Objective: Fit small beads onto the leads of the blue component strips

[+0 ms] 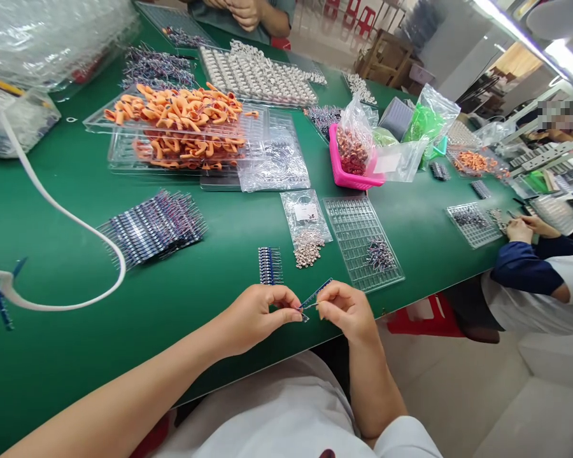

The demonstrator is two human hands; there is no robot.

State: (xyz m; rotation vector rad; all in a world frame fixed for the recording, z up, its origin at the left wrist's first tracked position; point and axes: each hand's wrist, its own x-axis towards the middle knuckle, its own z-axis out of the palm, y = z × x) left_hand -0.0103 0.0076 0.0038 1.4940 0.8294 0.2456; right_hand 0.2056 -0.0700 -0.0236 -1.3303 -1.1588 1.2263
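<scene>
Close to the table's front edge, my left hand (pixel 260 315) pinches the lower end of a narrow blue strip (pixel 315 291) between thumb and forefinger. My right hand (pixel 348 312) is closed in a pinch beside it, on a thin piece like a wire lead that reaches toward the left fingertips; its exact kind is too small to tell. Just beyond my left hand lies a row of small blue parts with thin wire leads (pixel 270 266). Past the hands, small pale beads or caps (pixel 309 249) spill from a labelled clear bag (pixel 305 213). A clear gridded tray (pixel 358 222) holds a small pile of leaded parts (pixel 380 254).
A stack of leaded strips (pixel 155 226) lies left, before trays of orange pieces (pixel 186 111). A white cable (pixel 71 226) loops across the green table. A pink basket (pixel 346 175) stands beyond the gridded tray. Co-workers' hands (pixel 525 229) show at right and at the far side.
</scene>
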